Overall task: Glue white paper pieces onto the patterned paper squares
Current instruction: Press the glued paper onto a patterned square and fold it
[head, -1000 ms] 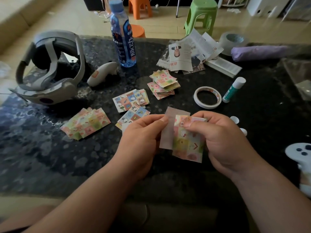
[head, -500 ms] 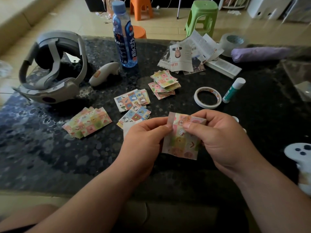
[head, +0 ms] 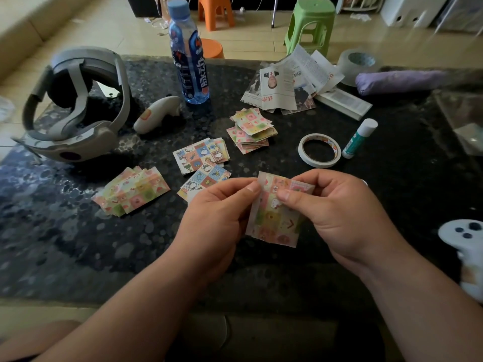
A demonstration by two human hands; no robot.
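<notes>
Both hands hold one pastel cartoon-patterned paper square [head: 275, 215] above the dark speckled bench [head: 78, 244], nearer than the white tape ring [head: 319, 150]: left hand [head: 219, 218] fingers [head: 251, 188] pinch its upper left edge, right hand [head: 342, 215] fingers [head: 286, 195] pinch its top.

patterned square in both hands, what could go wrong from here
The white piece peeks past the left edge of the patterned square, so it may set crooked. The left hand and right hand pinch only the top, so the lower part could lift or curl unpressed.

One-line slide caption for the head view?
Left hand and right hand pinch a patterned paper square; glue stick lies beyond.
</notes>
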